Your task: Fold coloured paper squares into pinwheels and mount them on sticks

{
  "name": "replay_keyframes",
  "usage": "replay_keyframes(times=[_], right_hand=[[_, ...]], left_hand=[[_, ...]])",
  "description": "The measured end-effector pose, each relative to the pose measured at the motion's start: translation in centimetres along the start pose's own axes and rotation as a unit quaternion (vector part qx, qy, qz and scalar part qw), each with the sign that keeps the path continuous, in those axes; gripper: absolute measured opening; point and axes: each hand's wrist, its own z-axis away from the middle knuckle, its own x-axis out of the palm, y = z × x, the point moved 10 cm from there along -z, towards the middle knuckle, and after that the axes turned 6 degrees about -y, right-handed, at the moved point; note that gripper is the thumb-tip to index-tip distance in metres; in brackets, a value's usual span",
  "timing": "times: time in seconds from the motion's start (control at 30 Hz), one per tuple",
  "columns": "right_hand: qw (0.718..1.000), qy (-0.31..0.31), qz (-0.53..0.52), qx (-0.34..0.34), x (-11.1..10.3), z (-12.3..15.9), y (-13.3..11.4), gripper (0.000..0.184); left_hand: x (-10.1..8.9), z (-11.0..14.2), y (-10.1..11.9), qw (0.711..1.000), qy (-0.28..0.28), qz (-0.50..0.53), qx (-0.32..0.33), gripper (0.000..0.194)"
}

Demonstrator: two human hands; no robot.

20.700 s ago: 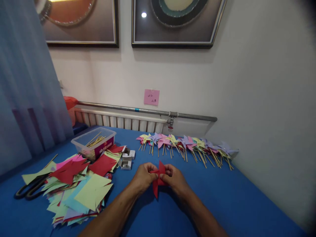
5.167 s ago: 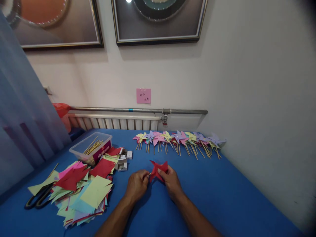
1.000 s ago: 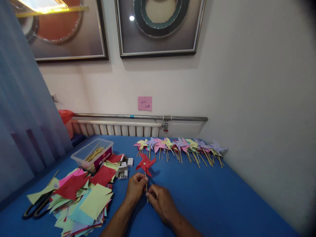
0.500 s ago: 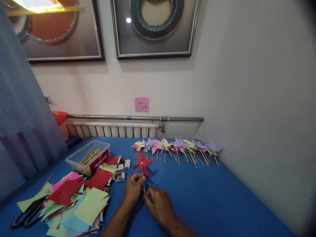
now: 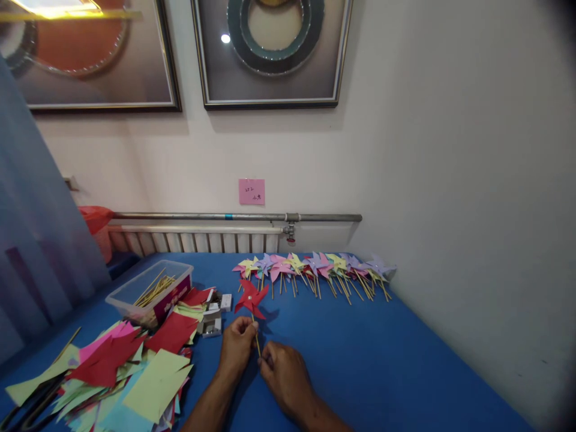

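A red paper pinwheel [image 5: 251, 298] on a thin wooden stick stands tilted over the blue table, its blades facing me. My left hand [image 5: 238, 342] is closed on the stick just below the blades, pinching it between thumb and fingers. Lower down, my right hand [image 5: 283, 369] is closed round the stick's bottom end, its fingertips partly hidden. To the left of my hands, cut paper sheets [image 5: 155, 384] in green, red, pink and blue lie in a loose heap. Small open boxes [image 5: 210, 324] with pins sit beside the heap.
Finished pinwheels [image 5: 315, 267] lie in a row along the back. A clear plastic box [image 5: 119, 298] of wooden sticks stands at the left. Black-handled scissors [image 5: 33, 408] lie at the front left. Behind the blue table [image 5: 382, 360] run a pipe [image 5: 202, 216] and a radiator.
The view has shifted slightly, so everything sits a little farther left. Both hands keep their hold on the pinwheel stick, with hardly any change in their pose.
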Motion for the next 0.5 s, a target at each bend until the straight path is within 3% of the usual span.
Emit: replay_keyframes(times=[0.33,0.43,0.5], right_hand=[[0.998,0.001,0.040,0.040,-0.3,0.1,-0.5,0.018],[0.998,-0.004,0.025,0.063,-0.9,-0.4,1.0,0.017],[0.997,-0.008,0.009,0.077,-2.3,-1.1,3.0,0.016]], left_hand=[[0.0,0.1,-0.1,1.000,0.005,-0.011,-0.008,0.050],[0.2,0.1,-0.5,0.999,-0.007,-0.030,-0.016,0.049],[0.4,0.1,-0.7,0.998,-0.021,-0.051,-0.011,0.046]])
